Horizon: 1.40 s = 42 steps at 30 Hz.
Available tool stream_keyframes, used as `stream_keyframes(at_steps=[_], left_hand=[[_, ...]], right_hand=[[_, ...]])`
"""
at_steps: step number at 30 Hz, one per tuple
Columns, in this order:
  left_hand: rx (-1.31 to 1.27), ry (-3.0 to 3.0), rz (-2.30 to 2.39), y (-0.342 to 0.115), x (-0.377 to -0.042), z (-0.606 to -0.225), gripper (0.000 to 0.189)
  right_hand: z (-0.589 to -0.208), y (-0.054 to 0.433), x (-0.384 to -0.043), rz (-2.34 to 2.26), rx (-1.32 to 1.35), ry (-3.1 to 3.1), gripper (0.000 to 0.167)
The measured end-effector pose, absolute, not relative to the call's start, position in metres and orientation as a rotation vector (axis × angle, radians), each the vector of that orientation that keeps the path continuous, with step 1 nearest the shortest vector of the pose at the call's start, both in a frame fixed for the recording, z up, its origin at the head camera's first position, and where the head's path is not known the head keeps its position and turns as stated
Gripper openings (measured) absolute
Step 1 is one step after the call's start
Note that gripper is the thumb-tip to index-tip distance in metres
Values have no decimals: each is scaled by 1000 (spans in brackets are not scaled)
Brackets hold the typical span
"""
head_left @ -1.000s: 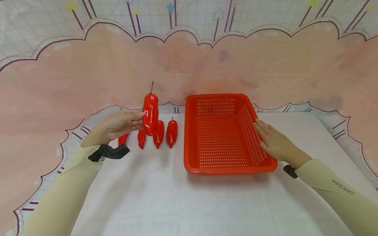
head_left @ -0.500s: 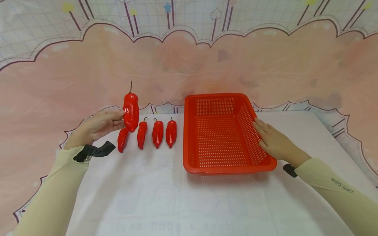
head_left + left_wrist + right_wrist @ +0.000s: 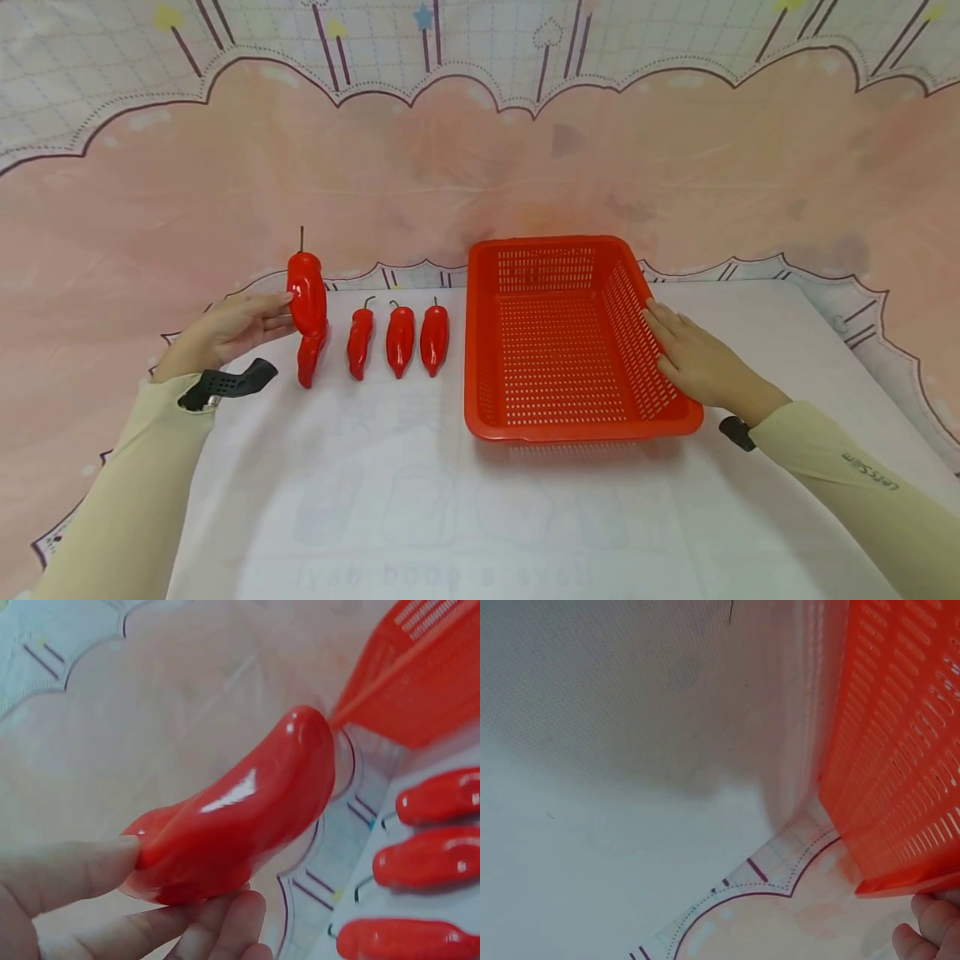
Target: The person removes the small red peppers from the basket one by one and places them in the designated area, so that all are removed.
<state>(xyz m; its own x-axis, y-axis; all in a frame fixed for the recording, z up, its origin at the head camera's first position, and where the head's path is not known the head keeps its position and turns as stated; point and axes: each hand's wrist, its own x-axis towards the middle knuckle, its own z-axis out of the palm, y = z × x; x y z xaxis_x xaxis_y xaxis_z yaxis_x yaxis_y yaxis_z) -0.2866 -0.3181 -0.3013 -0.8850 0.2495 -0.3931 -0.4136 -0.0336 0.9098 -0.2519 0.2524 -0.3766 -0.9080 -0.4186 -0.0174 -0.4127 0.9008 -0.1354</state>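
My left hand (image 3: 236,327) pinches a large glossy red pepper (image 3: 307,293) between thumb and fingers, its thin stem pointing up, above the left end of a row of peppers. The held pepper partly covers the leftmost lying pepper (image 3: 311,358) in the head view. In the left wrist view the thumb (image 3: 90,874) presses one side of the pepper and the fingers lie under the other. My right hand (image 3: 690,354) lies with straight fingers along the right rim of a red plastic basket (image 3: 585,432). Its inside shows a bare slotted bottom.
Three more red peppers, a thin one (image 3: 361,342), a middle one (image 3: 401,340) and a right one (image 3: 434,337), lie between the left hand and the basket. A white printed cloth (image 3: 390,500) covers the table; a pink patterned backdrop (image 3: 450,183) rises behind.
My left hand has carried the pepper leftward from over the middle of the row to over its left end, lowering it slightly at last. The right hand and basket keep their places.
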Motion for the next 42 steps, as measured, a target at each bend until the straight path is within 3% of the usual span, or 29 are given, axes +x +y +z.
stream_keyframes(at_steps=[11,17,21,31,37,42], left_hand=[[-289,1857,1892,-340,-295,-327,29],[-293,1889,1847,-348,-298,-336,5],[-253,1969,1766,-353,-300,-344,13],[-248,2037,1681,-363,-303,-355,8],[-232,2134,1556,-370,-305,-360,57],[-306,2082,1598,-375,-306,-363,57]], right_hand=[[-376,252,-251,-213,-644,3009,66],[-373,251,-250,-216,-653,3017,67],[-373,251,-251,-202,-643,3014,68],[-374,252,-251,-196,-652,3024,66],[-374,251,-251,-201,-653,3018,67],[-373,251,-251,-188,-644,3015,66]])
